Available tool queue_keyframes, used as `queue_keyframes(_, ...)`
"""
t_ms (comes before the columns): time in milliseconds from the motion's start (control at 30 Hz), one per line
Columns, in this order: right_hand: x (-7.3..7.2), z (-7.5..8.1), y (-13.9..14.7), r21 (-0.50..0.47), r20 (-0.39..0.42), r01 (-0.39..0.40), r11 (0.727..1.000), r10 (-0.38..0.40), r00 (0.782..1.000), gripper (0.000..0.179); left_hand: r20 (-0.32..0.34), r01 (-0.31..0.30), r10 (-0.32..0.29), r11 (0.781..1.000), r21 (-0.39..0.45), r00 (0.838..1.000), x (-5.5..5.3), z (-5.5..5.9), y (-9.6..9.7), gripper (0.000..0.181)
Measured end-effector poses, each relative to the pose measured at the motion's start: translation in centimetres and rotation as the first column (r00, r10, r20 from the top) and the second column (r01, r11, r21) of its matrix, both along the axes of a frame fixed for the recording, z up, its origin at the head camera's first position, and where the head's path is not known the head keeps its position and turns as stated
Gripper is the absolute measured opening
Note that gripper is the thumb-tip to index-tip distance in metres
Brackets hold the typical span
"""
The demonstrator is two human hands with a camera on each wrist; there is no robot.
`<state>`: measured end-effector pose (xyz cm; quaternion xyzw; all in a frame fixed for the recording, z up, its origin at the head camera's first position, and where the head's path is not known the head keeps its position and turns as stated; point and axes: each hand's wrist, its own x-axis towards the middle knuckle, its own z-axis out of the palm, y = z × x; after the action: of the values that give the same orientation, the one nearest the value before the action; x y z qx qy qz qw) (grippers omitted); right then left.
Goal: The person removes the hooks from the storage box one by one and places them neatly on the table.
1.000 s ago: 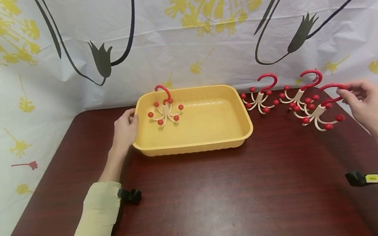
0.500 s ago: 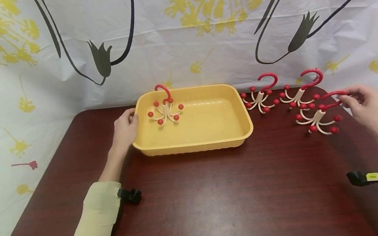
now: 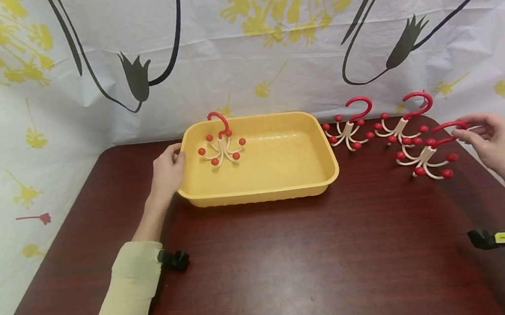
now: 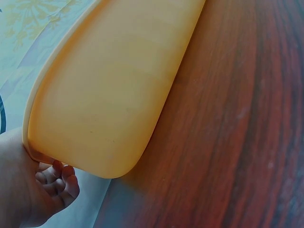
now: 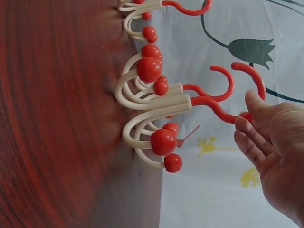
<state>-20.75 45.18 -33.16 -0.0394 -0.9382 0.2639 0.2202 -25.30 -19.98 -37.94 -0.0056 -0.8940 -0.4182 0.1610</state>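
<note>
Near hanger (image 3: 427,154), hook (image 5: 212,104) pinched by right hand (image 3: 500,144), has turned and dropped slightly, apparently onto table (image 3: 261,265) at 3 o'clock of yellow tray (image 3: 260,195); left hand (image 3: 168,170) grips tray's 9 o'clock rim.

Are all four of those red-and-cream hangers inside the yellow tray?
No, only one hanger lies in the yellow tray; the other three hangers are outside it, to its right.

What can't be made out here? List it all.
Head view: print on the yellow label, too small.
Left wrist view: inside of the tray, hidden by its wall.
Right wrist view: top hanger, cut off by the edge; middle hanger, partly hidden by the held hanger.
</note>
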Motion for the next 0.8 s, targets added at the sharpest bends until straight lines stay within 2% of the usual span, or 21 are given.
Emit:
queue_keyframes(167,0.2,0.5,-0.1,-0.043,-0.010,-0.015,0.999,0.014,1.000,0.035,-0.002,0.003,-0.003,1.000,0.004,1.000,0.0,0.0,0.0,0.038)
queue_keyframes(333,0.2,1.3,-0.4,-0.095,-0.060,-0.053,0.994,0.047,0.997,0.022,-0.003,0.003,-0.003,1.000,0.005,1.000,0.0,-0.1,0.0,0.038)
queue_keyframes(633,0.3,2.7,-2.7,-0.147,-0.137,-0.047,0.988,0.027,0.990,0.029,0.003,0.003,-0.003,1.000,0.003,1.000,0.0,-0.1,-0.2,0.038)
queue_keyframes(800,0.0,3.3,-4.7,-0.158,-0.243,-0.139,0.978,0.098,0.965,0.032,0.000,0.005,-0.005,1.000,0.004,1.000,-0.1,-0.1,-0.1,0.038)
